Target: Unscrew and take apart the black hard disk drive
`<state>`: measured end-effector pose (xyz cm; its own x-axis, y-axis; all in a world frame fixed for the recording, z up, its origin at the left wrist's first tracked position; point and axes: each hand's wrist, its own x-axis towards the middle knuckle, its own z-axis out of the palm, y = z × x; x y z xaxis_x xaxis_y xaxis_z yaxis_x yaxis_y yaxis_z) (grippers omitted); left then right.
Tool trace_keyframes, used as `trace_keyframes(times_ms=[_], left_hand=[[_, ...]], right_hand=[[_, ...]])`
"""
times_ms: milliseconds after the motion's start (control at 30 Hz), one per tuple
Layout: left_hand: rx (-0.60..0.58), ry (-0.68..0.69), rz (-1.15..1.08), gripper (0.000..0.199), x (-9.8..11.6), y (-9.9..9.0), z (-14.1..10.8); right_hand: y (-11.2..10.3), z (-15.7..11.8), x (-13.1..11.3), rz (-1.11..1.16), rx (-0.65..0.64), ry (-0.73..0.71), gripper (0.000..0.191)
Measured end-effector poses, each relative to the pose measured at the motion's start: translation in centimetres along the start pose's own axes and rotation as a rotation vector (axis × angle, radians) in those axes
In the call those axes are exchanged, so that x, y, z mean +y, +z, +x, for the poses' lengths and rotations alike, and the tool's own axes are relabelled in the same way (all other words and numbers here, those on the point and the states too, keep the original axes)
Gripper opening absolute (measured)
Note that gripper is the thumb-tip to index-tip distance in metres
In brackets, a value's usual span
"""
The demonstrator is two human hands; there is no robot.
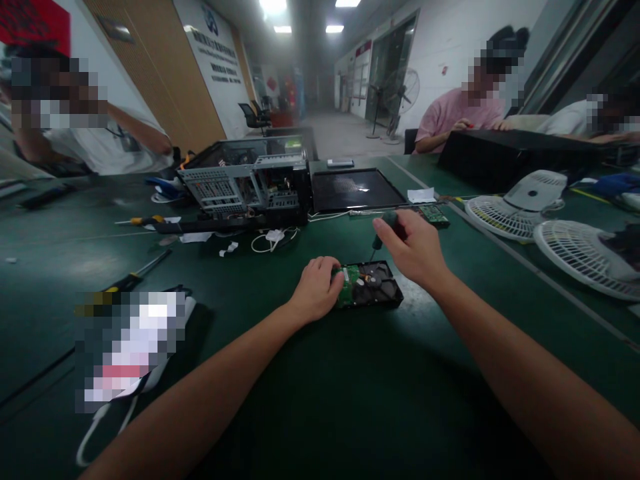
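Note:
A black hard drive (377,283) with a green circuit board lies on the green table (270,400). My left hand (318,288) is closed round its left end. In my right hand (417,247) is a dark-handled screwdriver (378,241), tilted, its shaft pointing down at the drive's upper edge. Whether the tip touches a screw is too small to tell.
Behind are an opened computer case (245,183) and a black panel (357,189). White fan grilles (585,257) lie at the right. A screwdriver (135,277) and a blurred device lie at the left. Several people sit across the table.

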<state>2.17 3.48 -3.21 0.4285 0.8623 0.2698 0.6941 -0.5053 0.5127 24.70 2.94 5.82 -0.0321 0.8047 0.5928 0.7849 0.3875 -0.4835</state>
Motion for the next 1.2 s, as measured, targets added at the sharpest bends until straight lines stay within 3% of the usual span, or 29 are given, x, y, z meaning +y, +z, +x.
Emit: trace_keyframes(times_ms=[233,1200], left_hand=[[0.011,-0.001,-0.045,0.039,-0.9,0.4,0.0],[0.04,0.07,-0.047,0.034,-0.2,0.1,0.0]], right_hand=[[1.2,-0.6,-0.3,0.062,-0.134,-0.017,0.031],[2.0,-1.0,-0.1,0.071,-0.126,-0.078,0.023]])
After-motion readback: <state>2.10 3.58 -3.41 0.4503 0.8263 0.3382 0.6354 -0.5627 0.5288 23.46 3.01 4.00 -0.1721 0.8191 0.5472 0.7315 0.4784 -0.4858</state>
